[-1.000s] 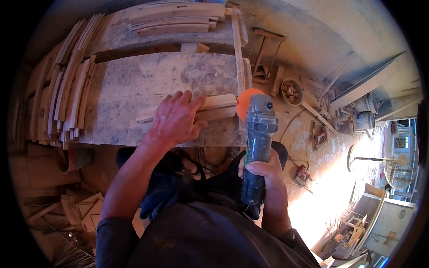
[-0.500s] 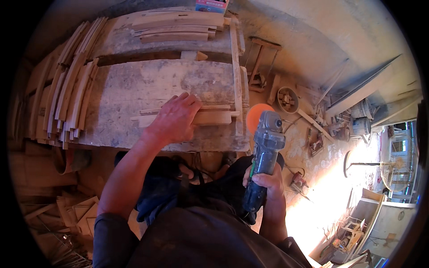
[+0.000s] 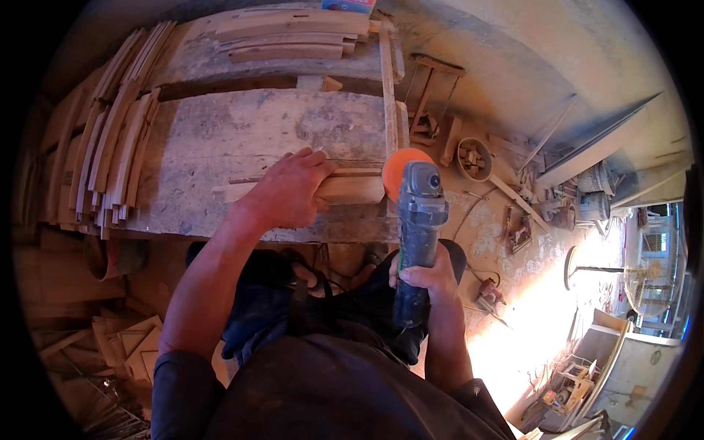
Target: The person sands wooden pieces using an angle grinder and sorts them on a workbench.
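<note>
My left hand point(image 3: 292, 187) is closed over a narrow wooden strip point(image 3: 353, 188) lying on the worn workbench point(image 3: 220, 139), pressing it near its middle. A thinner strip lies along its far side. In my right hand point(image 3: 429, 277) is an angle grinder point(image 3: 419, 220) with a dark body, fingers wrapped round its handle. Its orange sanding disc point(image 3: 400, 170) overlaps the strip's right end in the view; whether they touch, I cannot tell. Across the bench's right side runs a wooden batten point(image 3: 388, 88), partly hidden by the disc.
Stacked strips point(image 3: 117, 154) cover the bench's left end, and more boards point(image 3: 293, 33) lie on the far plank. On the floor to the right stand a bucket of wood offcuts point(image 3: 474, 160) and a wooden frame point(image 3: 433, 95). A fan point(image 3: 645, 288) stands further right.
The grinder has moved left and slightly away from me, bringing its orange disc over the strip's right end. My left hand has kept its hold, nearly still.
</note>
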A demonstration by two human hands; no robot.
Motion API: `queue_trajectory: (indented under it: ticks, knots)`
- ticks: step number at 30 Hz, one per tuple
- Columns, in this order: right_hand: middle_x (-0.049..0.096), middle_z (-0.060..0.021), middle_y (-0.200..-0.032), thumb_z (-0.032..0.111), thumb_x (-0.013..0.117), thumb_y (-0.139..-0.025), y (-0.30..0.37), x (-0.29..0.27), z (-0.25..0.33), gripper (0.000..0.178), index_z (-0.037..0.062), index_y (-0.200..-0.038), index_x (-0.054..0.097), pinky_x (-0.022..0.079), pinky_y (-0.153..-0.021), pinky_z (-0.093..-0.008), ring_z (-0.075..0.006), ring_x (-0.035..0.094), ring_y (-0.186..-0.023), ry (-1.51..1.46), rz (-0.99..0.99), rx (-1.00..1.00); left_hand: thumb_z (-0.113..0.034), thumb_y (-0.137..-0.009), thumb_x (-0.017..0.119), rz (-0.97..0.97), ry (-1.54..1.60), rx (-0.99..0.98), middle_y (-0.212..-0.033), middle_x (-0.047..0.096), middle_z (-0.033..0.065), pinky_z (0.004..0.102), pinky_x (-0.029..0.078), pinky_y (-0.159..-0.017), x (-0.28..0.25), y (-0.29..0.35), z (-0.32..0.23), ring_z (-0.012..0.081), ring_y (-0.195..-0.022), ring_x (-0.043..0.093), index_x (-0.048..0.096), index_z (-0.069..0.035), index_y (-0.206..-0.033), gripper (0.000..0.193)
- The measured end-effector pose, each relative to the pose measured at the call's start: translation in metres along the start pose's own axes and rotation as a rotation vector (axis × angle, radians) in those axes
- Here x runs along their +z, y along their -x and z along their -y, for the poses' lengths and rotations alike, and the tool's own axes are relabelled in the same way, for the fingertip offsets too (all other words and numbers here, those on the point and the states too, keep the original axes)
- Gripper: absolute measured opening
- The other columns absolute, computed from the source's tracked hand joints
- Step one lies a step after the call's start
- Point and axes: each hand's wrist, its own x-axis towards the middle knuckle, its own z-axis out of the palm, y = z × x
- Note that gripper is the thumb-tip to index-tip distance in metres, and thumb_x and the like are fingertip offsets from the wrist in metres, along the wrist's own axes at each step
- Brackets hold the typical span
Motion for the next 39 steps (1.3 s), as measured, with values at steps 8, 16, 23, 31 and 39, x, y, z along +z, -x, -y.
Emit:
queue_trajectory:
  ticks: [8,16,23,31,39]
  knots:
    - [0.072,-0.0159,-0.082,0.021,0.083,-0.067,0.011,0.0,-0.003,0.056,-0.0048,-0.112,0.063,0.058,-0.068,-0.0375,-0.0256,0.071,-0.069,0.017,-0.085,-0.059,-0.015,-0.079,0.088,-0.004,0.046,-0.007,-0.133,0.062,0.0177,0.0459,0.046,-0.112,-0.001,0.001,0.0,0.0382,-0.129,0.055,0.062,0.004,-0.14,0.068]
    - [0.071,-0.0152,-0.08,0.021,0.082,-0.066,0.003,-0.003,0.0,0.055,-0.0048,-0.111,0.062,0.058,-0.067,-0.0374,-0.0256,0.071,-0.069,0.04,-0.036,-0.053,-0.014,-0.078,0.088,-0.019,0.059,0.011,-0.13,0.063,0.0173,0.047,0.047,-0.11,0.002,-0.002,0.0,0.0384,-0.128,0.055,0.062,0.002,-0.139,0.069]
    - [0.072,-0.0151,-0.083,0.012,0.08,-0.07,0.022,-0.01,-0.001,0.051,-0.0039,-0.115,0.061,0.059,-0.067,-0.0377,-0.0246,0.071,-0.069,-0.081,-0.126,-0.106,-0.016,-0.085,0.084,-0.421,0.307,-0.324,-0.115,0.065,0.0173,0.0433,0.056,-0.093,0.01,0.008,0.009,0.0328,-0.101,0.068,0.051,0.001,-0.153,0.077]
    - [0.071,-0.0152,-0.082,0.018,0.08,-0.07,0.032,-0.006,0.0,0.053,-0.004,-0.114,0.061,0.058,-0.066,-0.0372,-0.0248,0.071,-0.068,-0.111,-0.179,-0.142,-0.014,-0.091,0.081,-0.776,1.059,-0.704,-0.121,0.06,0.0132,0.0421,0.055,-0.088,0.027,0.063,0.0,0.0236,-0.104,0.065,0.04,0.001,-0.157,0.079]
    - [0.07,-0.0178,-0.079,0.021,0.078,-0.07,0.031,0.001,0.004,0.055,-0.005,-0.114,0.058,0.059,-0.064,-0.0378,-0.0271,0.07,-0.066,-0.068,-0.165,-0.143,-0.01,-0.078,0.085,-0.446,-0.148,-0.027,-0.137,0.059,0.0151,0.0548,0.038,-0.117,0.03,0.043,-0.015,0.0393,-0.133,0.052,0.063,-0.003,-0.136,0.062]
